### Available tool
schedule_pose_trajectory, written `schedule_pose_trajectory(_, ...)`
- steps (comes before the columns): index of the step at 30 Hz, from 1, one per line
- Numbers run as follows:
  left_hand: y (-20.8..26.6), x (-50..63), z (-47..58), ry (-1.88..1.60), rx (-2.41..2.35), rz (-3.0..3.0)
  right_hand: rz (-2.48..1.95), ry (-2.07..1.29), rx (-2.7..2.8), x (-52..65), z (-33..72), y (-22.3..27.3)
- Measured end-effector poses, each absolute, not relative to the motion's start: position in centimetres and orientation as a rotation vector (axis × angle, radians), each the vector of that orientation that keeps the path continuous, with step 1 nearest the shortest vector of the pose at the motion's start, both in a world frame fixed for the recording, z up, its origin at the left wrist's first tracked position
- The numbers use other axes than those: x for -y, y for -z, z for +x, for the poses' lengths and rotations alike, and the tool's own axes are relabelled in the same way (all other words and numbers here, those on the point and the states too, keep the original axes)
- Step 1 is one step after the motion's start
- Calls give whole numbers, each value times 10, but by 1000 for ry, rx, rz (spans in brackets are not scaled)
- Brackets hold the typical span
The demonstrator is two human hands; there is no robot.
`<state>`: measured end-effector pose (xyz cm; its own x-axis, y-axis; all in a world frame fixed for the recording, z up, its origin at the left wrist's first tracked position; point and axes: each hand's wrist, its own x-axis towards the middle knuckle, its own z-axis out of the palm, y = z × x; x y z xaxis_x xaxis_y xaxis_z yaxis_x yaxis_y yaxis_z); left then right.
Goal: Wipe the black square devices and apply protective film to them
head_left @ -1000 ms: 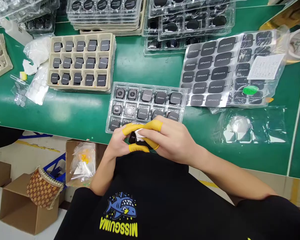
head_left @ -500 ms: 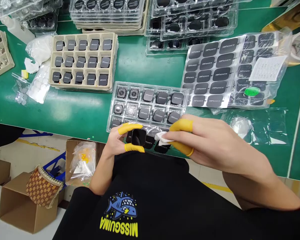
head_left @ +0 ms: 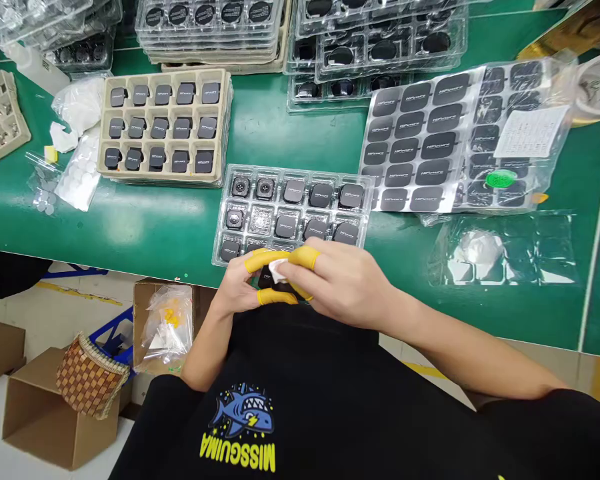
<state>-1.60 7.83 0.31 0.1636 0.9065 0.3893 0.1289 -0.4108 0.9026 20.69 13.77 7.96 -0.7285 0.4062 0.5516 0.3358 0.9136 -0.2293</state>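
1. The left hand (head_left: 235, 287) reaches in from the left with its forearm angled upward; forefinger and thumb, both in yellow finger covers, lie one above the other and clamp a black piece (head_left: 267, 276) between them.
2. The right hand (head_left: 350, 280) comes across from the right, its forearm sloping up toward the middle, its fingers bent and pinched together on a white wipe (head_left: 278, 269).
3. The wipe lies against the black piece, just in front of the shirt at the table's near edge; the fingers cover most of the piece, so its outline is hard to make out.
4. Just beyond the hands, a clear tray (head_left: 253, 202) holds dark square pieces, most with a printed label up and three showing a round centre; the hands hide part of its nearest row.
5. Farther left, a beige tray (head_left: 155, 176) has three rows of five compartments, a dark labelled square in each.
6. Below the table's edge, a cardboard box (head_left: 199, 303) contains a clear bag (head_left: 155, 340) with yellow bits in it.
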Motion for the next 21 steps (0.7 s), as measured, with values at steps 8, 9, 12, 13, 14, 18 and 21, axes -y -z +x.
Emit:
schedule_pose_trajectory(8, -8, -73, -26, -1351, -1110, 1525, -747, -302, 2353, -138, 250, -89)
schedule_pose_trajectory(9, -7, -72, -26, -1358, -1099, 1520, -753, -341, 2305, -135, 252, -92)
schedule_pose_trajectory(12, -7, -72, -25, -1378, -1079, 1501, -770, -437, 2236, -125, 254, -103)
schedule_pose_trajectory(13, -7, -72, -24, -1376, -1082, 1503, -775, -454, 2236, -123, 253, -106)
schedule_pose_trajectory(14, -7, -72, -23, -1367, -1089, 1514, -774, -462, 2248, -120, 251, -108)
schedule_pose_trajectory(18, -8, -72, -19, -1329, -1109, 1575, -747, -429, 2378, -114, 236, -106)
schedule_pose_trajectory(21, -11, -73, -16, -1327, -1068, 1622, -619, -311, 2426, -117, 221, -97)
